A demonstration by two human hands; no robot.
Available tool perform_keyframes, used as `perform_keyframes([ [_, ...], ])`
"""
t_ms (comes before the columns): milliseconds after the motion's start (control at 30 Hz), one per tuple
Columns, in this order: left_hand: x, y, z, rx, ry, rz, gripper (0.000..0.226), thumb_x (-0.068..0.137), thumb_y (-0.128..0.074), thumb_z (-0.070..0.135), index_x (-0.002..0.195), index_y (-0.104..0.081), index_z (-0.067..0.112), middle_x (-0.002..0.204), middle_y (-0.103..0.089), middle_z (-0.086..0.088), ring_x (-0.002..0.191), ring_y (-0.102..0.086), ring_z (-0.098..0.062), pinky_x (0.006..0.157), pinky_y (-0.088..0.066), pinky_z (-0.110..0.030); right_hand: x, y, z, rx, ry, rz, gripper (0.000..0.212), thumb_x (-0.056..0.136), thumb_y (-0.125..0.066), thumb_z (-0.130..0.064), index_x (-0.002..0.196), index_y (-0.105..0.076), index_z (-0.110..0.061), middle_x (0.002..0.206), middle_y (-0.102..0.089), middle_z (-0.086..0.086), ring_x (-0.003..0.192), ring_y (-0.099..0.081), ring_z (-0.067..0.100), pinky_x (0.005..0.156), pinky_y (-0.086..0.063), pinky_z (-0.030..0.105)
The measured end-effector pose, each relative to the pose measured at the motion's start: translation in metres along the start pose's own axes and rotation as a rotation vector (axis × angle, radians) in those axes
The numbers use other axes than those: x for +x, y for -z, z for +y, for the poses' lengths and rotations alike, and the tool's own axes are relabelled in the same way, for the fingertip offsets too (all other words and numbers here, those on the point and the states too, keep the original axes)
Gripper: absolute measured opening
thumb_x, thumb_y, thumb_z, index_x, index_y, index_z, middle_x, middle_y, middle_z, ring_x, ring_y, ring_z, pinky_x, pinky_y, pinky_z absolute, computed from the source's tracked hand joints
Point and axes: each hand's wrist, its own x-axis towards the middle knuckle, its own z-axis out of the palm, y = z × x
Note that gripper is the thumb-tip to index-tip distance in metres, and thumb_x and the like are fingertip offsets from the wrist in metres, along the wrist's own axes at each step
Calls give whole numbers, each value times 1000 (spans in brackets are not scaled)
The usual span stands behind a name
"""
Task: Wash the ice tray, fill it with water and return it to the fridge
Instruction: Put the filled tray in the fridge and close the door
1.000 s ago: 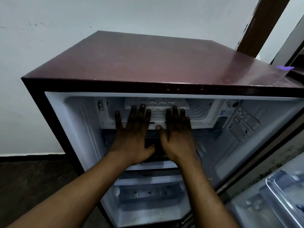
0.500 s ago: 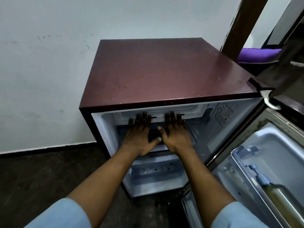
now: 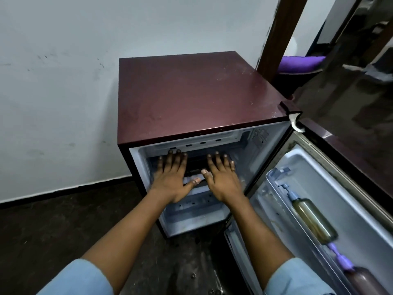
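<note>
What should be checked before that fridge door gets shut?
1. Ice tray in place: cannot tell, not visible from here.
2. Left hand empty: ok, fingers straight.
3. Right hand empty: ok, fingers straight.
4. Hands out of the fridge: not ok, both reach inside.
5. Bottles seated in the door: ok.

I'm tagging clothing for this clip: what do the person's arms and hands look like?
The left hand and right hand are bare: no gloves, rings or watch visible. The forearms are uncovered. The left sleeve and right sleeve are plain light blue fabric, without visible markings.
</note>
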Motion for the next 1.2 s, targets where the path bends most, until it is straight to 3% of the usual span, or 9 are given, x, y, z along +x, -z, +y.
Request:
perform_keyframes([
  [167, -18, 28, 10, 72, -135, 95, 108, 83, 6, 94, 165, 24, 26, 173, 30, -1, 154, 40, -24, 124, 27, -56, -37, 18, 0, -54, 6, 87, 71, 105, -13, -64, 167, -3, -31, 175, 6, 2, 161, 13, 28, 129, 10, 47],
  [300, -33, 52, 18, 81, -231, 153, 106, 86, 1, 96, 164, 26, 29, 173, 30, -1, 156, 35, -26, 125, 23, -58, -70, 40, -4, -73, -7, 148, 77, 101, -9, -69, 167, 0, -32, 175, 9, 3, 161, 13, 28, 130, 6, 48],
  [467, -47, 76, 38, 91, -368, 136, 103, 86, 3, 96, 162, 29, 33, 171, 36, -1, 155, 40, -28, 126, 22, -57, -114, 75, -9, -89, -22, 296, 74, 105, -20, -64, 168, -2, -29, 174, 9, 2, 160, 14, 23, 130, 6, 43],
  [733, -58, 95, 121, 115, -731, 230, 97, 91, -3, 92, 164, 25, 34, 174, 30, -3, 156, 38, -25, 128, 19, -57, -200, 127, 2, -176, -214, 507, 75, 107, -23, -59, 168, -10, -19, 175, 2, 6, 161, 11, 23, 131, 3, 43],
  [967, -64, 101, 229, 106, -1056, 278, 93, 95, -12, 88, 167, 17, 36, 176, 24, -4, 159, 32, -27, 129, 13, -60, -275, 160, 40, -229, -423, 686, 71, 108, -30, -53, 165, -24, -13, 174, -15, 10, 162, -6, 29, 131, -2, 45],
  [1100, -66, 105, 287, 113, -1183, 320, 93, 97, -19, 85, 169, 7, 34, 178, 17, -4, 161, 27, -27, 130, 10, -59, -319, 178, 67, -312, -534, 792, 62, 106, -41, -46, 156, -46, -11, 165, -40, 12, 154, -31, 41, 128, -12, 58],
  [1200, -71, 106, 330, 92, -1238, 330, 92, 96, -17, 85, 170, 2, 34, 178, 13, -3, 162, 24, -28, 130, 11, -58, -352, 187, 85, -376, -641, 809, 60, 104, -44, -46, 152, -52, -12, 161, -45, 13, 149, -38, 44, 125, -17, 64],
])
